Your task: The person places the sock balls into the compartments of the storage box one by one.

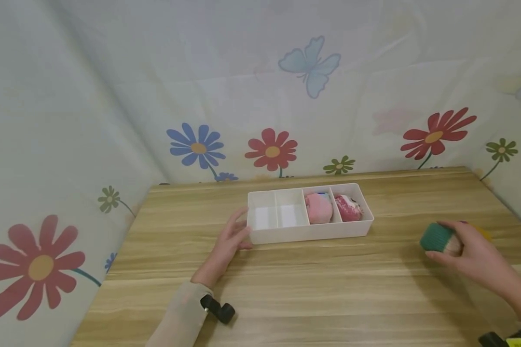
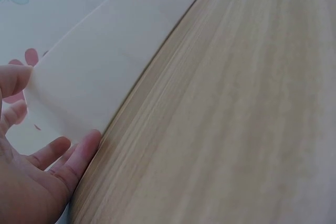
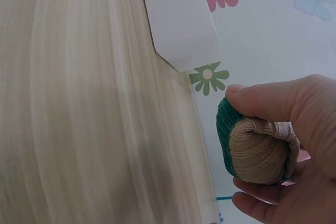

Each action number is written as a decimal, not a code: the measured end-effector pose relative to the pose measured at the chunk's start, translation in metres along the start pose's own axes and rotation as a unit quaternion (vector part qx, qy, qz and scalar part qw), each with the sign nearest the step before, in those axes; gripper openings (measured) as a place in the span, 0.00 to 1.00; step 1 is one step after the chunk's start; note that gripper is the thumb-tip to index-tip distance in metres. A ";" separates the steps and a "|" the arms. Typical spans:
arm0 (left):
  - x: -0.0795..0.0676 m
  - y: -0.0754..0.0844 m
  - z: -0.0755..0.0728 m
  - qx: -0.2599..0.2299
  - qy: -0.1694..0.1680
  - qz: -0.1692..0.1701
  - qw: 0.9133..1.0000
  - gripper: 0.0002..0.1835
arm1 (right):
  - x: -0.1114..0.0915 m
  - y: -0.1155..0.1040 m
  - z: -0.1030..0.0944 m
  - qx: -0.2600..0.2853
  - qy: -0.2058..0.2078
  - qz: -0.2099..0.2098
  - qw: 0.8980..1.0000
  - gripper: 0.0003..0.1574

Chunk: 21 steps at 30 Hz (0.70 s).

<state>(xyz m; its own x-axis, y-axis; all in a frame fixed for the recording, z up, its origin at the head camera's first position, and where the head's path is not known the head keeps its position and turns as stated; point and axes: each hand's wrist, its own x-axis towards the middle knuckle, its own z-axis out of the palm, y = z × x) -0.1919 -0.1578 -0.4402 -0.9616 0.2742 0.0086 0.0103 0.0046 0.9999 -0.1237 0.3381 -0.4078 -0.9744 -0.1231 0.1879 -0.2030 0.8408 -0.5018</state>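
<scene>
A white divided box [image 1: 308, 234] stands near the back of the table. Its two right compartments contain a pink rolled sock [image 1: 319, 208] and a red-and-white rolled sock [image 1: 348, 208]; the two on the left hold nothing. My left hand [image 1: 230, 236] touches the box's left end with spread fingers, and the left wrist view shows the fingertips [image 2: 90, 141] against the box wall. Over the table's right side, my right hand [image 1: 473, 250] holds a green-and-beige rolled sock [image 3: 257, 150] between thumb and fingers, apart from the box.
Behind my right hand lies a yellow-orange item [image 1: 481, 233] with a purple bit, mostly hidden. The wooden table [image 1: 312, 294] meets a flower-printed cloth [image 1: 226, 86] at its back edge.
</scene>
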 end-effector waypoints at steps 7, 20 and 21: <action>0.000 0.000 0.001 0.001 0.000 -0.002 1.000 0.28 | 0.006 -0.008 0.000 0.006 -0.017 0.007 1.000 0.51; -0.001 0.001 0.001 -0.001 0.005 -0.005 1.000 0.29 | 0.012 -0.017 0.003 0.002 -0.010 0.014 1.000 0.50; -0.001 0.001 0.001 -0.002 0.005 -0.004 1.000 0.29 | 0.013 -0.018 0.003 0.003 -0.008 0.013 1.000 0.50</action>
<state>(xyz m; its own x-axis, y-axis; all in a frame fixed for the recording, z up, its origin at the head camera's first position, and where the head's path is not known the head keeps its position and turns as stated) -0.1907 -0.1566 -0.4390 -0.9643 0.2649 0.0001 0.0009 0.0028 1.0000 -0.1329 0.3202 -0.3990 -0.9807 -0.1110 0.1609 -0.1791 0.8401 -0.5121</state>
